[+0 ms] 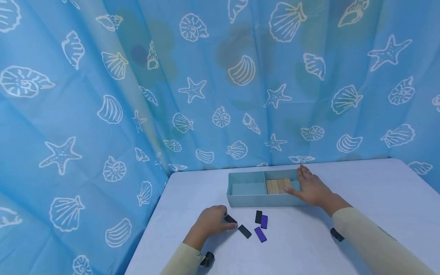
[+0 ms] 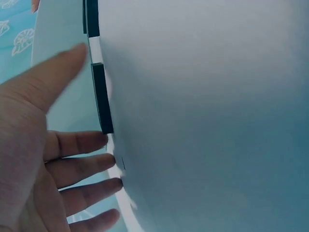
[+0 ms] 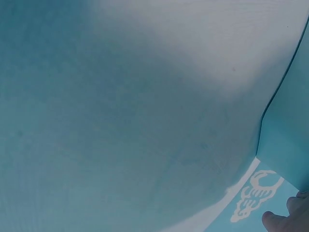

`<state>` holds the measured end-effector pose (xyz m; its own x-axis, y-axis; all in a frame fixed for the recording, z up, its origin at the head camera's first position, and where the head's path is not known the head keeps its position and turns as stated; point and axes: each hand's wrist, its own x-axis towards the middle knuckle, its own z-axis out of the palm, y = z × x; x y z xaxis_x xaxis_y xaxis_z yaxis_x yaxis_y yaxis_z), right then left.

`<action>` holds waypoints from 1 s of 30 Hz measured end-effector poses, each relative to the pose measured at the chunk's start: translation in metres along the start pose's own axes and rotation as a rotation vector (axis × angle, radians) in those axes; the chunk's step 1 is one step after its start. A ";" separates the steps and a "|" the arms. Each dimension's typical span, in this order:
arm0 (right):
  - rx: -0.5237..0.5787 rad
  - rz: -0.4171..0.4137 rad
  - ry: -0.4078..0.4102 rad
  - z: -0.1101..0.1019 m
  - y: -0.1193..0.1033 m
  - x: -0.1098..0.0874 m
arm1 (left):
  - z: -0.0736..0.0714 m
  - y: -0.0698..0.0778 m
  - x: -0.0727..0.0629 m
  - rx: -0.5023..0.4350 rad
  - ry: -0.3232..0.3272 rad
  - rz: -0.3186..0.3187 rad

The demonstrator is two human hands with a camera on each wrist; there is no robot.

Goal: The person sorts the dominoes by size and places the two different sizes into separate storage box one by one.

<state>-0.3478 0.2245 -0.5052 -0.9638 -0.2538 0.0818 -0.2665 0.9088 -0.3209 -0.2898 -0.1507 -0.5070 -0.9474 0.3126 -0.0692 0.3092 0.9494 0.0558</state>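
Observation:
My left hand (image 1: 211, 220) is low over the table, its thumb and fingers spread around a black block (image 2: 102, 96). In the left wrist view the thumb stands apart from this block, while the index fingertip is at its end. Farther right lie two more black blocks, one single black block (image 1: 245, 231) among them, and two purple blocks (image 1: 260, 234). My right hand (image 1: 313, 189) rests over the right end of a pale blue-green divided box (image 1: 264, 201), fingers extended at its far rim, thumb pointing left. Light wooden blocks (image 1: 275, 186) stand side by side in the right compartment.
The box's left compartment (image 1: 245, 188) shows its bare floor. A white cloth (image 1: 292, 244) covers the table. Blue shell-patterned curtains (image 1: 220, 95) hang behind and at the left. Dark wrist devices (image 1: 207, 259) sit under both forearms.

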 end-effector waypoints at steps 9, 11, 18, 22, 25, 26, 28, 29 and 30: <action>-0.007 -0.010 0.018 -0.003 -0.002 0.003 | -0.002 0.001 0.003 -0.015 -0.005 0.009; 0.006 -0.004 0.012 -0.003 -0.003 0.002 | -0.001 0.001 0.003 -0.045 -0.006 0.019; 0.019 0.010 0.009 -0.003 -0.002 -0.004 | 0.001 0.006 0.001 -0.188 0.000 0.078; 0.024 0.019 0.000 -0.001 -0.001 -0.004 | 0.002 0.008 -0.001 -0.201 -0.003 0.077; 0.023 0.020 -0.009 0.000 0.000 -0.003 | 0.001 0.008 -0.001 -0.215 -0.020 0.072; 0.018 0.018 -0.009 0.000 0.000 -0.002 | 0.000 0.008 -0.001 -0.219 -0.026 0.075; 0.015 0.012 -0.007 0.000 0.000 -0.001 | -0.002 0.009 0.000 -0.228 -0.032 0.088; 0.009 0.006 -0.003 -0.001 0.000 -0.001 | -0.002 0.008 0.001 -0.231 -0.031 0.095; 0.008 0.000 0.002 -0.001 0.000 0.000 | -0.003 0.008 0.001 -0.228 -0.028 0.103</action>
<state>-0.3475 0.2250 -0.5039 -0.9639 -0.2528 0.0835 -0.2661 0.9063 -0.3282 -0.2888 -0.1426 -0.5040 -0.9083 0.4108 -0.0787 0.3740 0.8819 0.2872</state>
